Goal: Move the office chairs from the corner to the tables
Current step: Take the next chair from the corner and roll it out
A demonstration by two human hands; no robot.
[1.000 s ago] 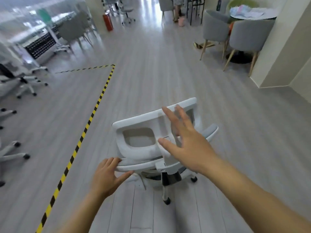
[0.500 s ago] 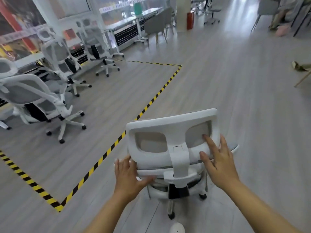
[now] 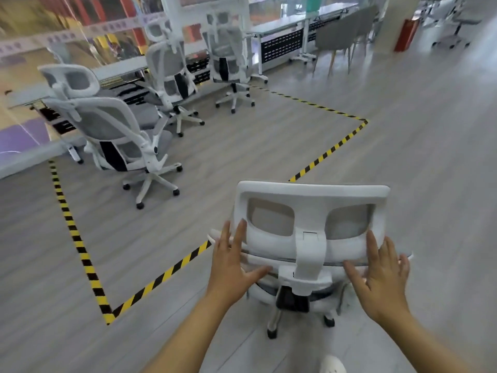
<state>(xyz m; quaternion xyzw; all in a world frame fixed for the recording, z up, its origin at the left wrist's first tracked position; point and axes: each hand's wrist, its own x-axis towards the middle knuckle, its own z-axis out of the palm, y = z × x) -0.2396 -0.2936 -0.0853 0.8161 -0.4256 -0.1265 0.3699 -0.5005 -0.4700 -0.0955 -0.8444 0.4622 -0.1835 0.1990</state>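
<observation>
Chair in front, three more at the tables beyond the tape.

The chair (image 3: 312, 238) stands just ahead, its back toward the person, left hand (image 3: 231, 267) at its left edge and right hand (image 3: 382, 281) at its right. Floor tape (image 3: 158, 278) runs left of it. Beyond the tape, three chairs (image 3: 118, 135) (image 3: 172, 74) (image 3: 228, 57) face the tables (image 3: 279, 25) by the window.

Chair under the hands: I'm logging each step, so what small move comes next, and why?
Probably roll the chair forward-left over the tape: both open hands, left and right, flank its back, and parked chairs line the tables there.
</observation>
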